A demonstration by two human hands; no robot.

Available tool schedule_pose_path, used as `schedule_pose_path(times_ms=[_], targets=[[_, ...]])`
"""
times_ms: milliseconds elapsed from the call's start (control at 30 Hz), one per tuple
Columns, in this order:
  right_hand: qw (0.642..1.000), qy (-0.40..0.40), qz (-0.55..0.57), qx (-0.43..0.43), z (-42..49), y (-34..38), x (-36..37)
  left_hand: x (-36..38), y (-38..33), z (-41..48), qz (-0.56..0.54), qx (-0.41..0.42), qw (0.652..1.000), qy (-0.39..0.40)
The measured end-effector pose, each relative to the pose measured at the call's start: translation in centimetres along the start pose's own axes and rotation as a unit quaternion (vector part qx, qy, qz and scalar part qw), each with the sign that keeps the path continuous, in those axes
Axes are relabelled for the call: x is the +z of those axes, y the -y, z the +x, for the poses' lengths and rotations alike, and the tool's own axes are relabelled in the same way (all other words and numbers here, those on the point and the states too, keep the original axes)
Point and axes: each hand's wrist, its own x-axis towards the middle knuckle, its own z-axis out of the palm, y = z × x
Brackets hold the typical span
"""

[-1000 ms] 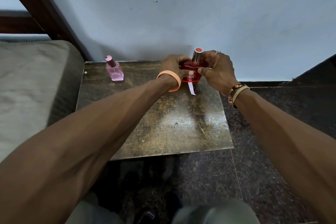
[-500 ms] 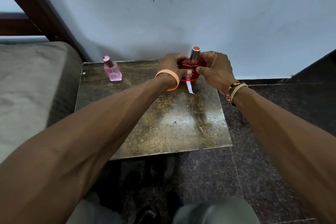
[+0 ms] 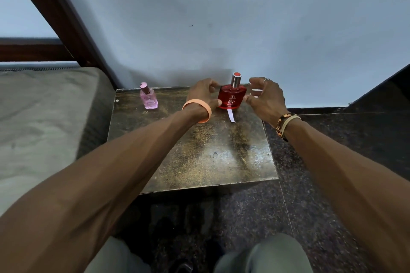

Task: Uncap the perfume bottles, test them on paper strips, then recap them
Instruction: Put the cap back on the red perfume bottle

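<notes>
Judging from how the things lie, the progress is hard to fix. Both bottles are seen capped, and only 1 paper strip (image 3: pixel 231 115) is visible. Whether this strip was already sprayed cannot be told, so either the uncapping is not begun or the recapping of the red bottle (image 3: pixel 231 98) is done. No strip is seen beside the pink bottle (image 3: pixel 148 99), so its test is probably left.

The red bottle stands upright at the back of the surface (image 3: pixel 210 162), near the wall. Its long axis is vertical, the silver cap (image 3: pixel 236 80) points up, and the label is turned to the person. The strip lies flat just in front of it, its length running from the bottle toward the person. The pink bottle stands well apart to the left.

The left hand (image 3: pixel 200 94) is cupped round the bottle's left side with the thumb touching the glass; a firm grip cannot be confirmed. The right hand (image 3: pixel 264 97) is loosely spread, its thumb tip at the bottle's right side, with a gap to the fingers.
</notes>
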Motion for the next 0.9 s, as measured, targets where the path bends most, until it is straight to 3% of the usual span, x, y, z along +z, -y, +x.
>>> schedule_pose_path(times_ms=[633,900], targets=[[0.997,-0.032,-0.017,-0.065,-14.9,10.1,-5.4,-12.2,-4.0,-13.9,-0.005,0.079,0.995,-0.059],[0.992,0.021,-0.035,-0.119,-20.4,14.3,-3.5,-17.4,-1.8,-19.6,-0.028,0.081,0.992,-0.092]])
